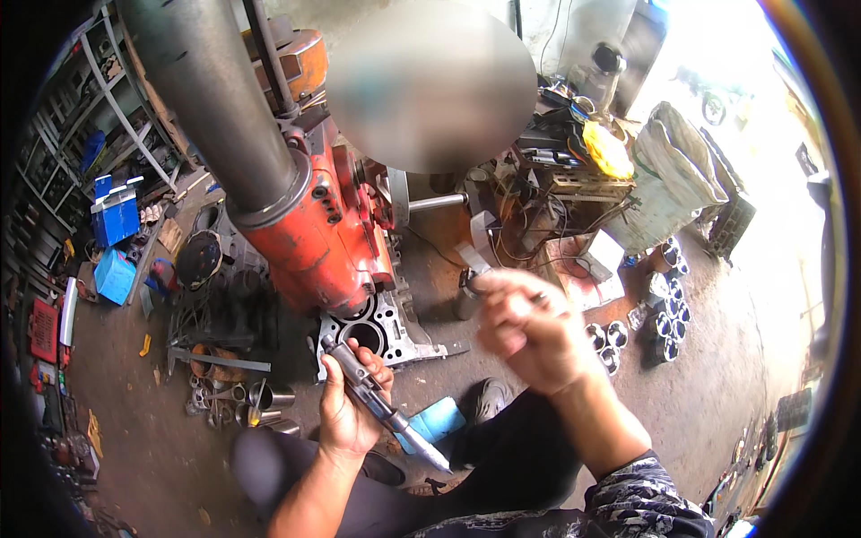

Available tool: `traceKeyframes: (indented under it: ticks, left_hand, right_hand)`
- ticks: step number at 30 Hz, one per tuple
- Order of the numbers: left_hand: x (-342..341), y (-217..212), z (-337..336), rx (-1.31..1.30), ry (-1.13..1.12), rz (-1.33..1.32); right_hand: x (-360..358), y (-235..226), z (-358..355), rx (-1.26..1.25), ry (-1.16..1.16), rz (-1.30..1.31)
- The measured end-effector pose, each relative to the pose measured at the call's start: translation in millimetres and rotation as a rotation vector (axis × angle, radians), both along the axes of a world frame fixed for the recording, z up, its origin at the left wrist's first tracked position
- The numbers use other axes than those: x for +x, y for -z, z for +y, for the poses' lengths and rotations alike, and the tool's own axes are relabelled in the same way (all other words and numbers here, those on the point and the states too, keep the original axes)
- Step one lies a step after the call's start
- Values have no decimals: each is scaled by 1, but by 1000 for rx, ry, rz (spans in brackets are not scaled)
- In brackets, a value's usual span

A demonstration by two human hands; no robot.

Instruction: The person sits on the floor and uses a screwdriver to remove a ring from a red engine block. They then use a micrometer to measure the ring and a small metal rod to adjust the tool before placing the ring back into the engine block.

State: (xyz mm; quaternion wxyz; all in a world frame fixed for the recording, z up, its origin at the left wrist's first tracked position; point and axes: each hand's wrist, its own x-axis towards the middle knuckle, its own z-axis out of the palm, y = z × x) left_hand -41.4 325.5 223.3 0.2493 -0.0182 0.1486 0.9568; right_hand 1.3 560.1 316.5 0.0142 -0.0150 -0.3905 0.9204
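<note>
My left hand grips a long grey metal gauge-like tool, its upper end next to a bore of the engine block on the floor, its pointed end toward my legs. My right hand is raised and blurred, fingers closed around a small thin metal piece; what it is cannot be told. The orange-red head of a boring machine with a grey column stands over the block.
Several metal cylinder sleeves stand on the floor at right, beside a white sack. Cups and metal parts lie at left, with blue boxes and shelves beyond. A light-blue cloth lies by my shoe.
</note>
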Motion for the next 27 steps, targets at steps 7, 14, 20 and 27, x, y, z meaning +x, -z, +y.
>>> traceKeyframes:
  ticks: [7, 14, 20, 27]
  left_hand:
    - [13, -15, -25, -65, -58, 92]
    - [14, -15, -41, -32, -72, 138]
    - [18, -3, -44, -81, -78, 121]
    - [19, -5, -44, -198, -103, 221]
  right_hand:
    - [4, 20, -84, 386, -205, -29]
    - [9, 39, -101, 693, 34, 142]
    - [12, 48, -120, 358, 29, 102]
    - [15, 51, -125, 302, -66, 61]
